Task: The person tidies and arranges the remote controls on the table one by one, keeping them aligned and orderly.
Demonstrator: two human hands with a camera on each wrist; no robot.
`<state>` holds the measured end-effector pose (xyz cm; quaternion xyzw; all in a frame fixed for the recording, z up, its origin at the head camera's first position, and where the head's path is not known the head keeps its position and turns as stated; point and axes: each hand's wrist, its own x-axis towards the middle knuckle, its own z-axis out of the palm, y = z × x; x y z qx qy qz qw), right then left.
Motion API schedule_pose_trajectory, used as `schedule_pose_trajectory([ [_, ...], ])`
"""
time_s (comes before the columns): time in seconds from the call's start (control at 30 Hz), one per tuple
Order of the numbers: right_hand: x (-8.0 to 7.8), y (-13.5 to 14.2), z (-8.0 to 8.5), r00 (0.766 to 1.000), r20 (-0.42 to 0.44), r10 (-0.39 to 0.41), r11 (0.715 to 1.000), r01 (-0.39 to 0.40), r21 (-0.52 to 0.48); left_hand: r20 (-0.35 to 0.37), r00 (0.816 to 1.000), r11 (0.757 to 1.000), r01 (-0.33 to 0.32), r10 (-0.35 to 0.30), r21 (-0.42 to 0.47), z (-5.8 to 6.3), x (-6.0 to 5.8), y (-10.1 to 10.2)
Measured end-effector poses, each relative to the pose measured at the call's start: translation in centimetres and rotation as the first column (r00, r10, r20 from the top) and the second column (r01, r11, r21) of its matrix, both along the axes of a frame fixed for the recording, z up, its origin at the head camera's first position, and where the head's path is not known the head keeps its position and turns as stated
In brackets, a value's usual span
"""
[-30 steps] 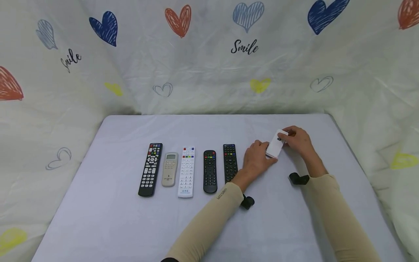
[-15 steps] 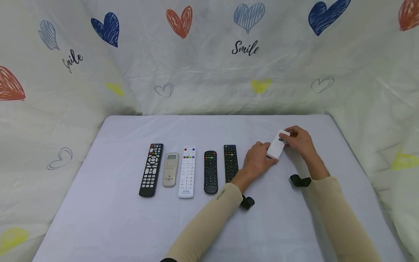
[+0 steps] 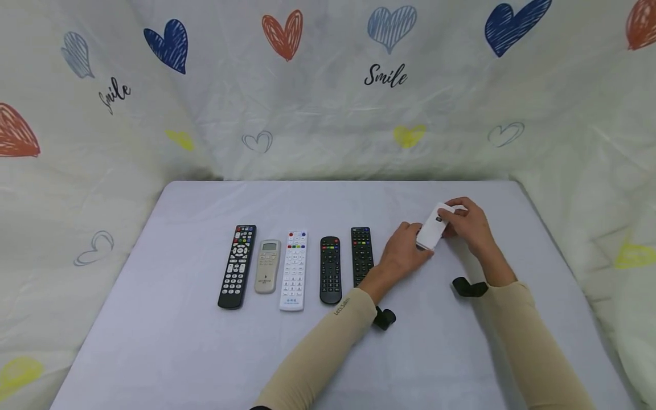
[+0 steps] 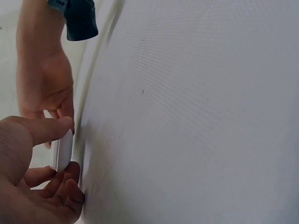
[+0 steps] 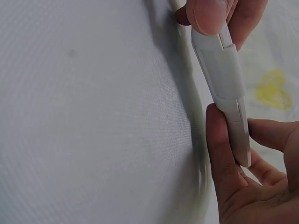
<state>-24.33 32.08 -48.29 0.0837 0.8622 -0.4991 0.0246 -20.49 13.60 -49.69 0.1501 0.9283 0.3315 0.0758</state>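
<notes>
Both hands hold a small white remote control (image 3: 430, 230) above the right part of the table, tilted, with a small dark mark on its upper face. My left hand (image 3: 400, 249) grips its near end between thumb and fingers. At the far end, my right hand (image 3: 468, 225) pinches it, thumb on the marked face. The right wrist view shows the white casing (image 5: 220, 70) edge-on, with a stepped seam along its side. In the left wrist view, the remote's rounded end (image 4: 64, 151) sits between thumb and fingers. The remote's underside is mostly hidden.
To the left lie a black remote with white buttons (image 3: 237, 267), a beige remote with a small screen (image 3: 267, 266), a long white remote (image 3: 294, 270), and two black remotes, one short (image 3: 330, 270) and one (image 3: 361, 250) partly behind the left wrist. A heart-printed curtain (image 3: 328, 97) hangs behind.
The hands stay at nearly the same place with the white remote. A bit of white now shows between the right thumb and fingers. The other remotes have not moved.
</notes>
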Motion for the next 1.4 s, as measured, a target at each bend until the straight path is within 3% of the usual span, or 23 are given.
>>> schedule_pose_trajectory([
  [0.2,0.1,0.0,0.0,1.0,0.005,-0.01,0.996,0.01,-0.087,0.024,1.0,0.998,0.014,-0.016,0.06,0.1,0.2,0.0],
  [0.6,0.5,0.0,-0.2,0.999,0.022,-0.029,0.995,0.031,-0.096,0.03,0.998,0.991,0.049,-0.053,0.127,0.1,0.5,-0.2],
  [1.4,0.9,-0.9,0.0,1.0,-0.018,0.023,0.987,-0.026,-0.161,0.055,0.998,0.979,-0.016,0.005,0.201,0.5,1.5,-0.9],
])
